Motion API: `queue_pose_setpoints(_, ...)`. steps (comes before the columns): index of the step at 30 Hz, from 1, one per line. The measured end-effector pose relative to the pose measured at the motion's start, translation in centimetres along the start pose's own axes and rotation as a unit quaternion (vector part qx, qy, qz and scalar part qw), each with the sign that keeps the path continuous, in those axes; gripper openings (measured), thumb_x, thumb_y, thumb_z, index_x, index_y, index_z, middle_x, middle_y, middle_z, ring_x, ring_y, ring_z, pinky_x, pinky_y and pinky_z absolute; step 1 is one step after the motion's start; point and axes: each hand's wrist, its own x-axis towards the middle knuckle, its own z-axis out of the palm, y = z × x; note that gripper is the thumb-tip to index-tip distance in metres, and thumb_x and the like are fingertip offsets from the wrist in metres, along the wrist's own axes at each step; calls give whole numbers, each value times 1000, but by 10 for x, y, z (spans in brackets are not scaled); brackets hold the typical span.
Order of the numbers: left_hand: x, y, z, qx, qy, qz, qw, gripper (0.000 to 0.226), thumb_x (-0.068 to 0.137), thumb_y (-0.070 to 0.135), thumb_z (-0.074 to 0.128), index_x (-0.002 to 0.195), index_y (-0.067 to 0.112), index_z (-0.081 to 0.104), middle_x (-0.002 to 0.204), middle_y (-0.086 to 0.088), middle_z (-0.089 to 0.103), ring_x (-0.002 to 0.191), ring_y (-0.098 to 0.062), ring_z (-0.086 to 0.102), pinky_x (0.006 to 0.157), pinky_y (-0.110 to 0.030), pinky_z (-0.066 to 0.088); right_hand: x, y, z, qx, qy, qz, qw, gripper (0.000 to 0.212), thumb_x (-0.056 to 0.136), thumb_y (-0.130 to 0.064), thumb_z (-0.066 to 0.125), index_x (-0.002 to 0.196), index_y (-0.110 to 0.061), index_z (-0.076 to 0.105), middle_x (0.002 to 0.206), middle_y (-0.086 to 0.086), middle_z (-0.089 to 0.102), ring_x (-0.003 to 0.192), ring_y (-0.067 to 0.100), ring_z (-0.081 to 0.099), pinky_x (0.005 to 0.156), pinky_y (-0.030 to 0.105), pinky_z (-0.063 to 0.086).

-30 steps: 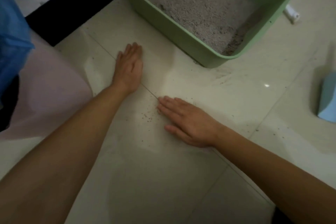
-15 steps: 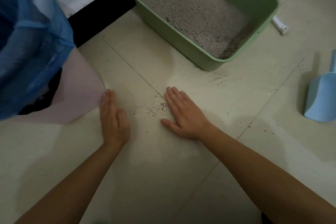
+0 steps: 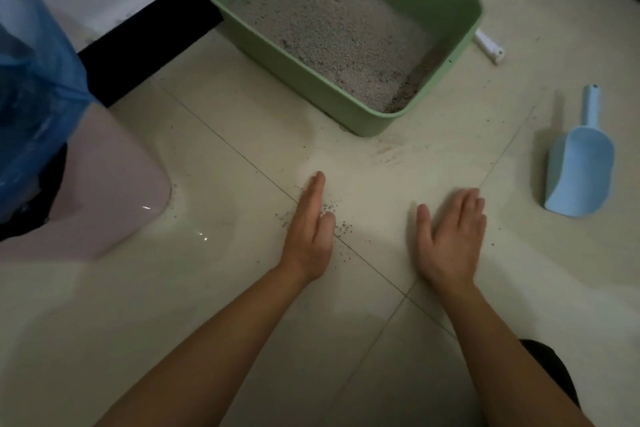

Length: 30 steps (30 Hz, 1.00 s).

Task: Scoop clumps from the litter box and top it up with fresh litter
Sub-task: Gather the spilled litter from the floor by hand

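Sweeping spilled litter grains (image 3: 334,218) into a pile on the tiled floor (image 3: 242,288): left hand (image 3: 310,236) flat on edge as a blade, right hand (image 3: 450,236) spread flat, both empty. Resting beyond: litter box (image 3: 450,55), scoop (image 3: 580,173) well apart.

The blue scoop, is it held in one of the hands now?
No, the blue scoop lies on the floor beside the right hand, and the left hand is also empty.

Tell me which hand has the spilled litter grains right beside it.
The left hand: the grains lie by its thumb. The right hand rests on clean tile.
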Motion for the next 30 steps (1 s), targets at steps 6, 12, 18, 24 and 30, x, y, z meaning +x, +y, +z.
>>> queue_pose_setpoints(6,-9,-31,-59,9,157,-10,988,66,85,22,29,149,4,33,155,-2,31,144,-8,27,117,-18,19,-25,-60,25,-26,-42,-99,994,89,96,-69,10,156,-4,-3,164,15,-10,151,24,-14,124,42,-1)
queue_pose_setpoints(12,-27,-67,-115,46,224,-71,971,65,85,23,29,149,8,35,153,1,34,141,-9,31,111,-8,20,-52,-118,39,15,-109,-254,961,86,98,-67,15,156,-8,-10,164,10,-16,150,19,-21,124,42,2)
queue_pose_setpoints(18,-16,-65,-105,36,263,-91,960,67,84,28,28,147,10,40,151,-5,41,137,-16,39,116,-31,29,-108,-102,28,60,-127,-481,865,80,100,-53,39,156,-3,11,165,14,2,153,24,-4,124,43,8)
queue_pose_setpoints(24,-3,-66,-118,-34,267,-95,958,62,84,24,29,140,7,49,142,0,49,127,2,43,104,-7,31,-118,-105,61,-34,-183,-641,744,75,102,-53,36,156,-6,18,164,13,15,152,24,8,124,38,5)
queue_pose_setpoints(30,-7,-64,-125,-47,260,-90,960,61,84,23,30,137,2,52,140,-4,52,129,-7,45,104,-5,31,-8,-124,40,-111,-157,-549,813,75,103,-58,22,158,-8,6,165,10,1,153,21,-4,124,39,4)
